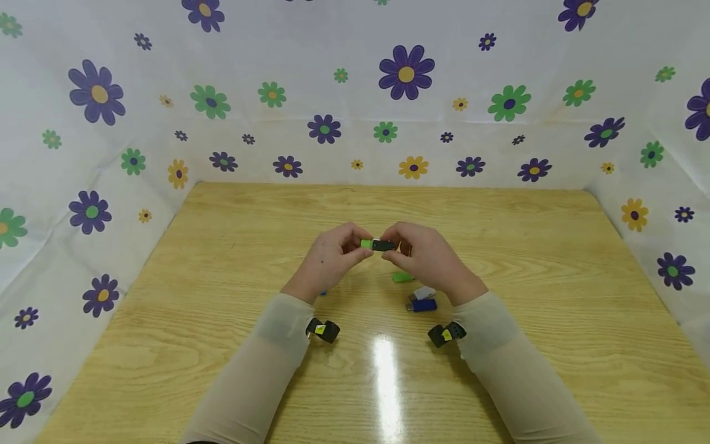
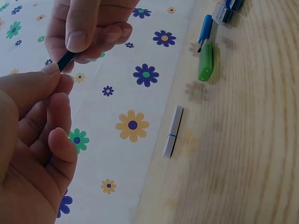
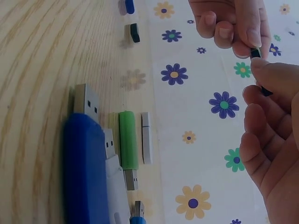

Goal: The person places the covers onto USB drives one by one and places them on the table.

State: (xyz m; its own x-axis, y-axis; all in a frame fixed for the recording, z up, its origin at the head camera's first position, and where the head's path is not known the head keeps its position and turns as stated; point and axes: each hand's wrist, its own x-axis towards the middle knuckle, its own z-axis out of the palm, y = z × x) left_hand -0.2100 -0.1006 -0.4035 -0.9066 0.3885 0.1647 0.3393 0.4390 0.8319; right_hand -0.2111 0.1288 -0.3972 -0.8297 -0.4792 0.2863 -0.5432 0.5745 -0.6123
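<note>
Out over the middle of the table, both hands hold one small green and black USB stick (image 1: pixel 383 245) between them. My left hand (image 1: pixel 333 251) pinches its green end with thumb and fingertips. On the black end, the thumb and fingers of my right hand (image 1: pixel 424 250) do the same. A sliver of the dark part (image 2: pixel 66 60) shows between the fingertips in the left wrist view; the fingers hide much of the rest. Below the right hand lie a green USB stick (image 3: pixel 127 140), a white one (image 3: pixel 117 189) and a blue one (image 3: pixel 86 168) with bare metal plug.
A slim white stick (image 3: pixel 146 140) lies beside the green one, and another blue stick (image 3: pixel 138 220) shows at the lower edge. Farther off are a small dark piece (image 3: pixel 135 32) and a blue piece (image 3: pixel 129 6). Flower-patterned cloth (image 1: pixel 355 74) surrounds the wooden table (image 1: pixel 222 246).
</note>
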